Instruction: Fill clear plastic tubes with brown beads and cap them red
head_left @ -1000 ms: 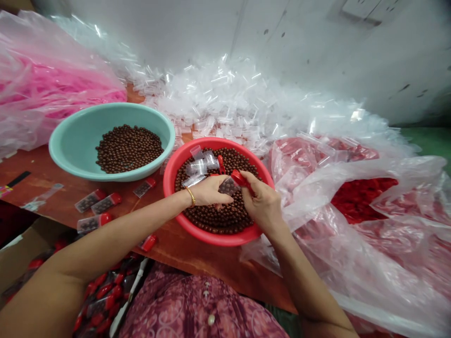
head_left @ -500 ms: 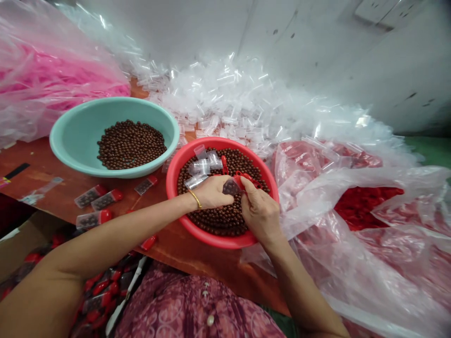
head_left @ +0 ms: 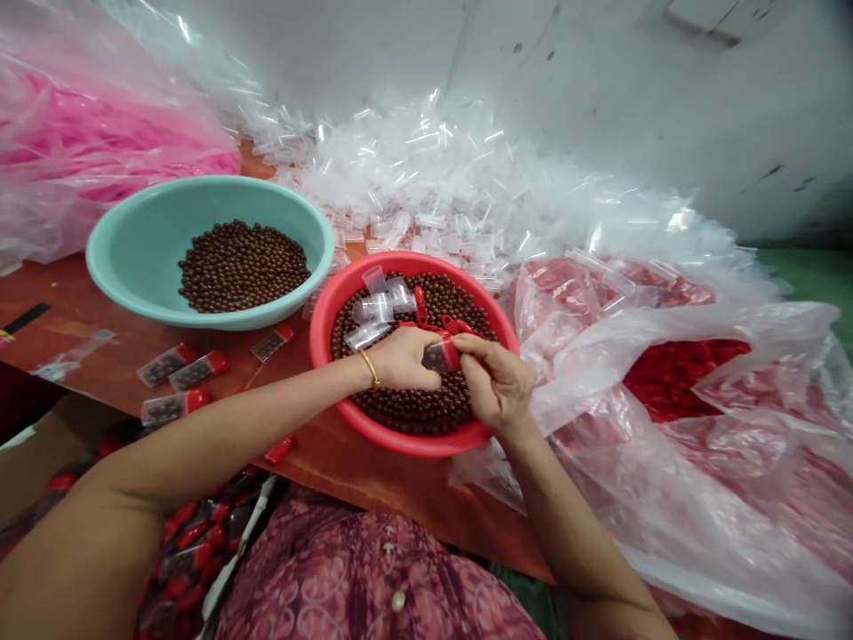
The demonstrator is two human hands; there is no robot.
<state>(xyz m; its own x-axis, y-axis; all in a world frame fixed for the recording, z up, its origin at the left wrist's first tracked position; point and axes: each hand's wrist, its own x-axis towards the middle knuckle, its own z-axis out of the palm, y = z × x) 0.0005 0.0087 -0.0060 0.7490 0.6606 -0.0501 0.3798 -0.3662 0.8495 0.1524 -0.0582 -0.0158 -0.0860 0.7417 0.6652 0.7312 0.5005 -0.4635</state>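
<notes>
Both hands meet over a red bowl (head_left: pixel 333 313) filled with small brown balls (head_left: pixel 413 404). My left hand (head_left: pixel 398 360), with a gold bangle at the wrist, is closed round a small clear tube (head_left: pixel 436 357) filled with brown balls. My right hand (head_left: pixel 497 384) pinches the red cap (head_left: pixel 453 356) at the tube's end. A few empty clear tubes (head_left: pixel 374 309) and loose red caps (head_left: pixel 440 322) lie on the balls at the bowl's far side.
A teal bowl (head_left: pixel 133 258) with more brown balls stands at left. Filled, red-capped tubes (head_left: pixel 179 373) lie on the wooden table before it. A heap of clear tubes (head_left: pixel 440 187) lies behind, a pink bag (head_left: pixel 80 160) at left, bags of red caps (head_left: pixel 673 373) at right.
The red cap in my right hand has come onto the end of the tube held by my left hand. Both hands stayed over the red bowl.
</notes>
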